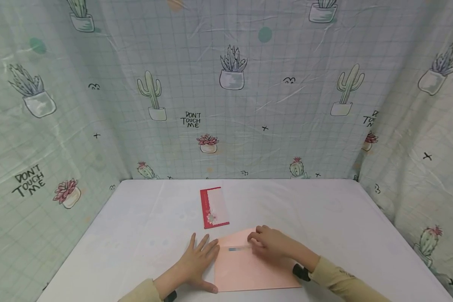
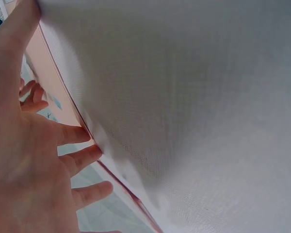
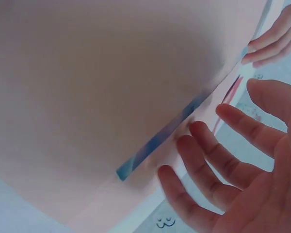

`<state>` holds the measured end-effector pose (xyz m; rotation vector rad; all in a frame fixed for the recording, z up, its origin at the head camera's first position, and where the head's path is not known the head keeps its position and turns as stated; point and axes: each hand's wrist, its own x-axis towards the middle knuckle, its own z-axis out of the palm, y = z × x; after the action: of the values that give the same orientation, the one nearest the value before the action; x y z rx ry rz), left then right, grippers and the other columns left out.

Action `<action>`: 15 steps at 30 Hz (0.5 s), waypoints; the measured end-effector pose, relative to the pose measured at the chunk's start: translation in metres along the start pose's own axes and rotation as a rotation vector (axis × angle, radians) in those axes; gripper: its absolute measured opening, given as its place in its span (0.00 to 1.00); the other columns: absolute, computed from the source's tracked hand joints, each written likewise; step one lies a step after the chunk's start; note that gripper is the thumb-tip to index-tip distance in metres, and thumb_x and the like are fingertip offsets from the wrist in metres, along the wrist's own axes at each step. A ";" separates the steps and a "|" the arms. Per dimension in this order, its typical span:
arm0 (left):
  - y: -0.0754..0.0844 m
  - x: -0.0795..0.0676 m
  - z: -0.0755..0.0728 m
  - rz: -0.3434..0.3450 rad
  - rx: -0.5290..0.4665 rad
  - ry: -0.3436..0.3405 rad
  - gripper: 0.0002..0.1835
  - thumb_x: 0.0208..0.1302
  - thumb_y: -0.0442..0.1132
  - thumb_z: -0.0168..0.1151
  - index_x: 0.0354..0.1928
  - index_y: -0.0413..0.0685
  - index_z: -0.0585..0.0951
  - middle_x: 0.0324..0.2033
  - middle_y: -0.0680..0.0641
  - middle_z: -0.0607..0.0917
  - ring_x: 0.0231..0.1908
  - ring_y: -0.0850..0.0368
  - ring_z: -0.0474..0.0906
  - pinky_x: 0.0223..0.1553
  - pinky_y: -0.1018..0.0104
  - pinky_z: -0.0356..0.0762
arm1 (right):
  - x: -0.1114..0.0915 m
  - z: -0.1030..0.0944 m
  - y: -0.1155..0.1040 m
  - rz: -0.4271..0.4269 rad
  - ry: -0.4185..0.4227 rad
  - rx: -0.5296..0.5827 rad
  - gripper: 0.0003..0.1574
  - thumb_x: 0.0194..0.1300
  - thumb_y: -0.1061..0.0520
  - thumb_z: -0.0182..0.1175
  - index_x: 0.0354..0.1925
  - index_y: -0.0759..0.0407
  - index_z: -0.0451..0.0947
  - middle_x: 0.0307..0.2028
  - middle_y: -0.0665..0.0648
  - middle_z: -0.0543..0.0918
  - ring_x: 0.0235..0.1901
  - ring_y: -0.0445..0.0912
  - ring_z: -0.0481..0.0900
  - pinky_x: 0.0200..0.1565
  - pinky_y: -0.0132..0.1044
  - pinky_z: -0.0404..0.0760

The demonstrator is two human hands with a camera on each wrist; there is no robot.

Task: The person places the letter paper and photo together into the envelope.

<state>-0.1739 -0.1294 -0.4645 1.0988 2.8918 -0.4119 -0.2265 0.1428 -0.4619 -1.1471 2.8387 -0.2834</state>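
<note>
A large pink envelope [image 1: 249, 274] lies on the white table with its flap [image 1: 234, 240] unfolded toward the back. Along the flap's base runs a narrow bluish strip [image 3: 155, 143], partly covered by the right hand in the head view. At the envelope's left edge my left hand [image 1: 198, 262] rests with fingers spread, the fingertips and thumb touching that edge. My right hand [image 1: 273, 244] is over the flap's right part, fingers loosely bent and nothing held. In the right wrist view its fingertips [image 3: 167, 172] are close to the strip; whether they touch the paper I cannot tell.
Behind the envelope lies a red and white card [image 1: 217, 207] with a flower on it. The white table [image 1: 154, 222] extends to both sides. A curtain [image 1: 188, 88] printed with cacti hangs around the back and sides.
</note>
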 end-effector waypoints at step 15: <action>0.000 0.002 0.005 -0.002 -0.005 -0.016 0.56 0.36 0.82 0.43 0.63 0.51 0.62 0.65 0.48 0.62 0.65 0.42 0.56 0.58 0.35 0.54 | 0.058 -0.004 0.023 -0.042 0.153 -0.231 0.16 0.58 0.51 0.58 0.46 0.50 0.74 0.40 0.50 0.74 0.39 0.44 0.69 0.33 0.36 0.72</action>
<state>-0.1756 -0.1297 -0.4695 1.0872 2.8783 -0.4109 -0.2840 0.1194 -0.4620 -1.2779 3.0490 -0.0466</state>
